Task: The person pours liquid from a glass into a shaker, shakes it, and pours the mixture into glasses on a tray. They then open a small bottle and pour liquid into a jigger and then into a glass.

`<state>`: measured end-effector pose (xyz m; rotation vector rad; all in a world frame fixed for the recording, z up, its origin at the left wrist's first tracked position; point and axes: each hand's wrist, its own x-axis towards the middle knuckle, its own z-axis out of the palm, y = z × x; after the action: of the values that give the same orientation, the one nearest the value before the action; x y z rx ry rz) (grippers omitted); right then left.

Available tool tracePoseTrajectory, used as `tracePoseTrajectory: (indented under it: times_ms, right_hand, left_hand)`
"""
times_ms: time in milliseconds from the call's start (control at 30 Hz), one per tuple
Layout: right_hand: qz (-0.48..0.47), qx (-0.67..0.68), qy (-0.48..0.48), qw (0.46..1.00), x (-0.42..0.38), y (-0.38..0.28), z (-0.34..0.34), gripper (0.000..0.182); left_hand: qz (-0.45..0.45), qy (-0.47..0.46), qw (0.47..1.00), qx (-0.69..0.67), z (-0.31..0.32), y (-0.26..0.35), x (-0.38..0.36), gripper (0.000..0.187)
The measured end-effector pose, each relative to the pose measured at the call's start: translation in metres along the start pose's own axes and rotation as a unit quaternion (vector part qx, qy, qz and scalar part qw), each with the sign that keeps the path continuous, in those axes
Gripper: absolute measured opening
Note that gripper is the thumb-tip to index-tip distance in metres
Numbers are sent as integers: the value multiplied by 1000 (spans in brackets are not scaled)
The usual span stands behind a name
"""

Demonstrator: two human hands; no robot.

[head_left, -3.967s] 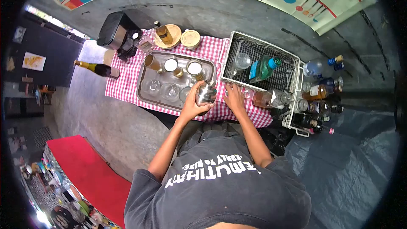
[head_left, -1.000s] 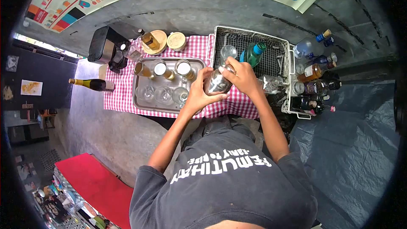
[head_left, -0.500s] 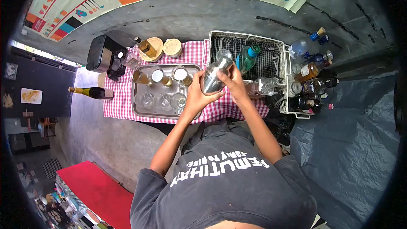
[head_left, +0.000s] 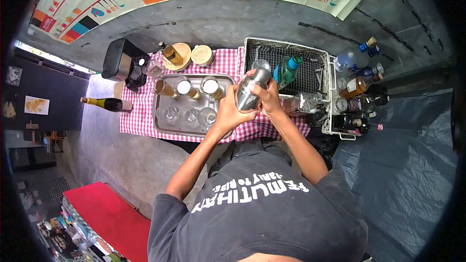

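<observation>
Both hands hold a steel cocktail shaker (head_left: 247, 99), tilted with its narrow capped end up and away from me. My left hand (head_left: 230, 112) wraps the lower left side of its body. My right hand (head_left: 270, 100) grips its right side and shoulder, with fingers around the upper part. Just beyond the cap a clear glass rim (head_left: 261, 63) partly shows. Left of the hands lies a metal tray (head_left: 159, 127). On it stand filled glasses, including a foam-topped mug (head_left: 210, 87), and a front row of clear glasses such as this glass mug (head_left: 207, 116).
A white wire rack (head_left: 286, 43) holds a green bottle (head_left: 289, 70); several liquor bottles (head_left: 357, 83) stand along its right side. Beyond the tray are a lidded jar (head_left: 202, 56), an amber bottle (head_left: 172, 55) and a black machine (head_left: 118, 60). A wine bottle (head_left: 109, 105) is at left.
The shaker stays in both hands and tilts slightly differently, its cap showing more clearly. Fingers now wrap higher around its top. The whole view has shifted a little.
</observation>
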<state>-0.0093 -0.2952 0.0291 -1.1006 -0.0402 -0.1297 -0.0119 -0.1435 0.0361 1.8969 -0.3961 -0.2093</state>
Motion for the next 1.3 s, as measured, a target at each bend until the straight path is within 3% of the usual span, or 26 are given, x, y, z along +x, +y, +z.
tracePoseTrajectory:
  times_ms: [133,167,267,567,867,1033,1200,1300]
  right_hand:
    - [15,1,-25,1000,0,1,-1,56]
    - [3,18,-39,999,-1,0,-1,47]
    - [0,18,-57,998,-4,-4,-2,51]
    - [0,2,-127,992,-1,-9,-9,54]
    - [20,-48,-78,996,3,-8,-9,60]
    - [58,-86,-7,995,14,-7,-8,45]
    - [27,-64,21,997,13,-12,5,54]
    - [29,-43,121,991,12,-3,10,58]
  left_hand:
    - [-3,-18,1000,-11,0,-5,-3,80]
    - [-18,-30,999,-19,-1,-3,-4,79]
    - [-22,-39,997,-57,-2,1,-5,75]
    - [22,-121,979,-162,-4,-7,1,88]
    - [-40,-101,972,-210,8,-6,0,84]
    - [-29,-43,989,-139,9,2,4,78]
    - [-7,22,1000,8,2,14,16,81]
    - [50,60,993,88,6,12,18,77]
